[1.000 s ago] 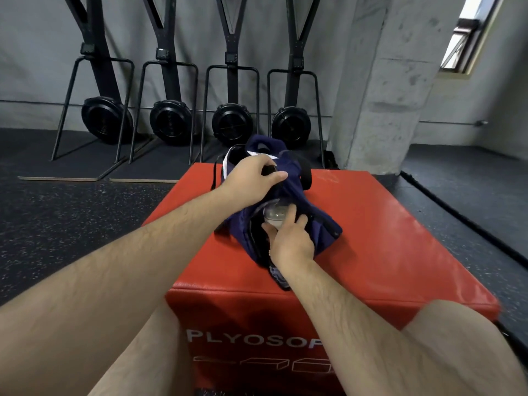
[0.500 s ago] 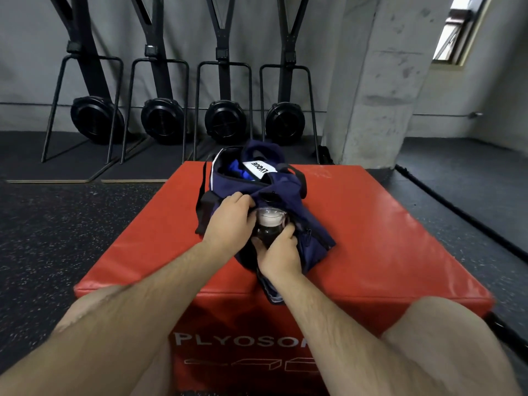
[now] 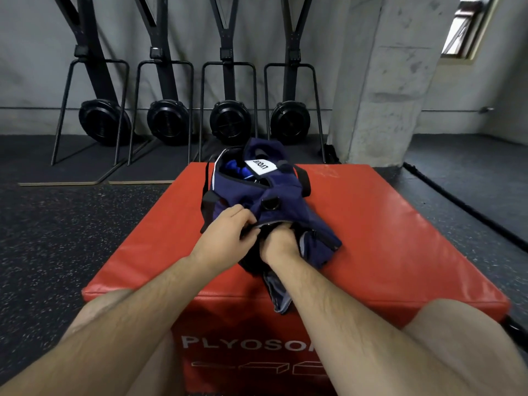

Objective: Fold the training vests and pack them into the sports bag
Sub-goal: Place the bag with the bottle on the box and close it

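A navy sports bag [image 3: 285, 192] lies on a red plyo box [image 3: 385, 238], its main compartment open at the far end. Blue vest fabric [image 3: 233, 169] shows inside, beside a white label [image 3: 260, 167]. My left hand [image 3: 225, 235] pinches the edge of the near end pocket and holds it open. My right hand [image 3: 278, 244] is pushed into that pocket up to the knuckles, so its fingers are hidden. Whatever is inside the pocket cannot be seen.
Several black fan machines [image 3: 228, 121] on stands line the back wall. A concrete pillar [image 3: 385, 81] stands at the back right. Dark rubber flooring surrounds the box. My bare knees [image 3: 457, 330] are at the box's near corners.
The white-capped bottle that my right hand held at the pocket mouth has gone out of sight as that hand pushed deeper in. My left hand moved from the bag's top to the pocket edge.
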A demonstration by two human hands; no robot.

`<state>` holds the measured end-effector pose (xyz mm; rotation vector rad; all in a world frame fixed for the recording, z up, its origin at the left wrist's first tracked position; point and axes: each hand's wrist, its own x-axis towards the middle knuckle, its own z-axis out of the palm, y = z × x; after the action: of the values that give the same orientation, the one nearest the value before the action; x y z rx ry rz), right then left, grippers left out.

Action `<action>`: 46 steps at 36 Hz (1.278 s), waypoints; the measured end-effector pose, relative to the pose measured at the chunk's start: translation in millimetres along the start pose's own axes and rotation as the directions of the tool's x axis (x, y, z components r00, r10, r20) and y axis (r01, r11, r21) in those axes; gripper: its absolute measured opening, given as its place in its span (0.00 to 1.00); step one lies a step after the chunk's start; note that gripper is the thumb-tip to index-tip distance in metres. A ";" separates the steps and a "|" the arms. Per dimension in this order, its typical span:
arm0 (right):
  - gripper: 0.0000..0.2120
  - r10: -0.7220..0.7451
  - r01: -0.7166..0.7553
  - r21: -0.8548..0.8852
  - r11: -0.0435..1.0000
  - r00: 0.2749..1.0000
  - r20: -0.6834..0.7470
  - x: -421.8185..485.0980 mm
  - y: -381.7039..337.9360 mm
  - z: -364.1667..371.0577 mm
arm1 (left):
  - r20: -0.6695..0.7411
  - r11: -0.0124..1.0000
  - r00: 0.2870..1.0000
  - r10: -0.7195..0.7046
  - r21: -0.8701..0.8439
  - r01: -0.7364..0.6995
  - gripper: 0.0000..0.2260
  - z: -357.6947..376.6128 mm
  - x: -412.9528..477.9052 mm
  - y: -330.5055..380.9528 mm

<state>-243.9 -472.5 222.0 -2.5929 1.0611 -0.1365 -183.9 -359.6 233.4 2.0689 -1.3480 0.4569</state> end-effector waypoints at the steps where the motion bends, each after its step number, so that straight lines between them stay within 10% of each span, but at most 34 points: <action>1: 0.22 0.036 -0.037 0.065 0.997 0.999 0.006 -6.4 0.9 -10.3 | 0.015 1.000 1.000 -0.005 -0.004 0.005 0.06 0.9 -0.8 -0.3; 26: 0.10 -0.309 0.318 -0.021 0.948 0.902 -0.302 22.2 -44.8 -135.2 | -0.282 0.980 0.940 -0.190 0.005 0.200 0.06 -44.7 101.5 -11.3; 46: 0.16 -0.497 0.459 -0.241 0.855 0.858 -0.132 237.7 -106.9 -138.7 | 0.343 0.866 0.806 -0.482 0.046 0.498 0.10 -22.9 269.7 -140.0</action>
<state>-31.9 -604.1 379.8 -3.0341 0.4680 -0.4239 57.1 -490.9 365.7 2.4246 -0.9191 -0.1719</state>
